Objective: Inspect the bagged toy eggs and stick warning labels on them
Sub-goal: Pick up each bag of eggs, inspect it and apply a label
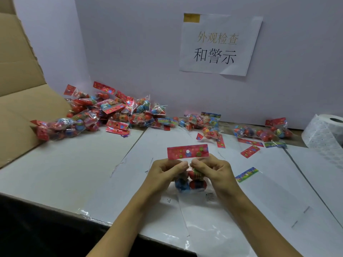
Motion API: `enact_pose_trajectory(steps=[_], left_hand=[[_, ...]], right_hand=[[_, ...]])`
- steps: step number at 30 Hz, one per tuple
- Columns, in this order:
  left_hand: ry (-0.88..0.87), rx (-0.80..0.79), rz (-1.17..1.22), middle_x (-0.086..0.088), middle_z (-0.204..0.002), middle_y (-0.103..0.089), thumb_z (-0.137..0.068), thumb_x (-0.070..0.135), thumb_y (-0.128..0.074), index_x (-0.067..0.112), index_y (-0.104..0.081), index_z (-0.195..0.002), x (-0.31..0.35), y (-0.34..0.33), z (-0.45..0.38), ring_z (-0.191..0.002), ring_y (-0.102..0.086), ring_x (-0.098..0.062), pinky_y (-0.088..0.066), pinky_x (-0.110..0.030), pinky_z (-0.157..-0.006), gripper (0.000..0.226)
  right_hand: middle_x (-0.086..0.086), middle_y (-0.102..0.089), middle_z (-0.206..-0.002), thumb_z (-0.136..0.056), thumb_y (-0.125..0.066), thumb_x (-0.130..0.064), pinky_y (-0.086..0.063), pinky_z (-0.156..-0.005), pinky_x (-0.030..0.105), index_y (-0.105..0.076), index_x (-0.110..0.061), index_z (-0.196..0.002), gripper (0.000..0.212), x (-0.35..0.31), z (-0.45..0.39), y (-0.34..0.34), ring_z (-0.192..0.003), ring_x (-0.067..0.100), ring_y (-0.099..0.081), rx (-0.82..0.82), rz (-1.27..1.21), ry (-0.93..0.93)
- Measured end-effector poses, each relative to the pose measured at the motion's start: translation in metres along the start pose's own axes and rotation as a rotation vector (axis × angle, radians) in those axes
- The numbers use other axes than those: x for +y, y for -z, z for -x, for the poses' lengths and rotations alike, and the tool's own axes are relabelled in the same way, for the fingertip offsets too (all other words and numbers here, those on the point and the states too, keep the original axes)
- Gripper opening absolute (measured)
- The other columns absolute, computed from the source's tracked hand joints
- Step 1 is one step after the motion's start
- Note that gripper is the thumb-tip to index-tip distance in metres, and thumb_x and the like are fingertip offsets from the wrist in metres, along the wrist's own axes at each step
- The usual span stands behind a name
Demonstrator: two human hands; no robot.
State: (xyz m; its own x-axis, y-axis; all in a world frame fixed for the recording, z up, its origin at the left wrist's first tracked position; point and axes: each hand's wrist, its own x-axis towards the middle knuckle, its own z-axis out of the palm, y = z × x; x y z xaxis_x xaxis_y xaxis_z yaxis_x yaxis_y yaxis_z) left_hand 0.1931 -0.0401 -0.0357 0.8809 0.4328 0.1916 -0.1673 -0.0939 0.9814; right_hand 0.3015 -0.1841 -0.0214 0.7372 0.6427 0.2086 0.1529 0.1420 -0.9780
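I hold one clear bag of toy eggs upright above the table, its red header card on top. My left hand pinches the bag just under the card on the left; my right hand pinches it on the right. Red and blue eggs hang between my palms. A large pile of bagged eggs lies at the back left. A smaller group of bags lies at the back right. A white roll of labels stands at the far right.
An open cardboard box lies at the left. White sheets cover the table, with clear bags lying on them. A paper sign is taped to the white back wall. The dark table edge runs along the lower left.
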Motion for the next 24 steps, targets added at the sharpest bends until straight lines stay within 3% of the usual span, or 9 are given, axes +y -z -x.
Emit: enact_pose_trajectory(steps=[5, 8, 11, 13, 15, 19, 21, 22, 24], left_hand=[[-0.014, -0.003, 0.009, -0.003, -0.097, -0.078, -0.091, 0.046, -0.072, 0.03, -0.078, -0.107, -0.002, 0.001, 0.001, -0.097, -0.075, -0.021, -0.061, -0.029, -0.081, 0.023], [-0.026, -0.045, 0.027, 0.005, -0.11, -0.077, -0.081, 0.031, -0.083, 0.042, -0.062, -0.125, -0.003, 0.003, 0.001, -0.105, -0.074, -0.014, -0.06, -0.025, -0.082, 0.049], [-0.023, 0.207, 0.065, 0.007, -0.114, -0.07, -0.081, 0.024, -0.087, 0.05, -0.043, -0.124, -0.002, 0.005, -0.003, -0.092, -0.073, 0.003, -0.058, -0.014, -0.073, 0.067], [-0.05, 0.4, 0.033, 0.011, -0.113, -0.058, -0.085, 0.024, -0.082, 0.048, -0.035, -0.117, -0.001, 0.009, -0.006, -0.078, -0.071, 0.01, -0.051, -0.004, -0.062, 0.062], [-0.047, 0.553, -0.089, 0.008, -0.108, -0.056, -0.083, 0.039, -0.078, 0.042, -0.039, -0.106, -0.004, 0.015, -0.008, -0.075, -0.073, 0.0, -0.05, -0.006, -0.058, 0.046], [0.033, 0.612, -0.402, -0.006, -0.109, -0.061, -0.09, 0.034, -0.077, 0.027, -0.052, -0.088, -0.019, 0.022, -0.011, -0.104, -0.064, -0.026, -0.045, -0.015, -0.073, 0.026], [0.107, 0.531, -0.61, -0.011, -0.123, -0.061, -0.091, 0.03, -0.076, 0.019, -0.059, -0.103, -0.025, 0.022, -0.012, -0.126, -0.052, -0.033, -0.045, -0.029, -0.097, 0.023], [0.144, 0.502, -0.705, -0.015, -0.139, -0.054, -0.091, 0.031, -0.075, 0.016, -0.061, -0.114, -0.025, 0.02, -0.011, -0.142, -0.037, -0.035, -0.032, -0.037, -0.115, 0.03], [0.098, 0.57, -0.769, -0.02, -0.155, -0.038, -0.091, 0.03, -0.076, 0.011, -0.06, -0.124, -0.022, 0.017, -0.007, -0.151, -0.019, -0.035, -0.02, -0.038, -0.121, 0.042]], right_hand=[[0.003, -0.074, -0.091, -0.078, -0.073, -0.04, -0.058, -0.078, 0.031, -0.082, -0.021, -0.082, 0.022, 0.004, 0.0, 0.0, -0.088, 0.02, -0.072, 0.045, 0.031, 0.016], [-0.002, -0.076, -0.1, -0.078, -0.068, -0.055, -0.058, -0.086, 0.04, -0.081, -0.027, -0.094, 0.035, 0.003, -0.002, 0.004, -0.097, 0.021, -0.071, 0.121, 0.02, -0.078], [-0.001, -0.068, -0.118, -0.081, -0.056, -0.071, -0.056, -0.09, 0.043, -0.069, -0.026, -0.119, 0.06, 0.002, -0.009, 0.016, -0.101, 0.02, -0.066, 0.178, 0.134, -0.247], [0.004, -0.062, -0.125, -0.088, -0.064, -0.058, -0.059, -0.086, 0.038, -0.06, -0.02, -0.13, 0.056, 0.002, -0.011, 0.026, -0.106, 0.021, -0.065, 0.18, 0.116, -0.349], [0.007, -0.061, -0.127, -0.088, -0.074, -0.043, -0.061, -0.076, 0.03, -0.056, -0.014, -0.134, 0.057, 0.003, -0.012, 0.033, -0.108, 0.021, -0.065, 0.158, 0.053, -0.408], [0.01, -0.063, -0.122, -0.082, -0.083, -0.021, -0.062, -0.071, 0.031, -0.052, -0.017, -0.136, 0.062, 0.005, -0.011, 0.038, -0.094, 0.026, -0.075, 0.054, -0.016, -0.456], [0.009, -0.059, -0.123, -0.079, -0.084, -0.007, -0.061, -0.068, 0.029, -0.052, -0.02, -0.137, 0.067, 0.007, -0.009, 0.036, -0.096, 0.026, -0.073, 0.014, 0.044, -0.435], [0.007, -0.059, -0.121, -0.079, -0.083, -0.002, -0.06, -0.066, 0.028, -0.052, -0.022, -0.138, 0.069, 0.008, -0.008, 0.034, -0.097, 0.025, -0.072, 0.009, 0.085, -0.412], [0.002, -0.062, -0.119, -0.081, -0.081, -0.002, -0.06, -0.064, 0.028, -0.052, -0.028, -0.136, 0.068, 0.006, -0.008, 0.034, -0.095, 0.02, -0.071, 0.06, 0.158, -0.326]])
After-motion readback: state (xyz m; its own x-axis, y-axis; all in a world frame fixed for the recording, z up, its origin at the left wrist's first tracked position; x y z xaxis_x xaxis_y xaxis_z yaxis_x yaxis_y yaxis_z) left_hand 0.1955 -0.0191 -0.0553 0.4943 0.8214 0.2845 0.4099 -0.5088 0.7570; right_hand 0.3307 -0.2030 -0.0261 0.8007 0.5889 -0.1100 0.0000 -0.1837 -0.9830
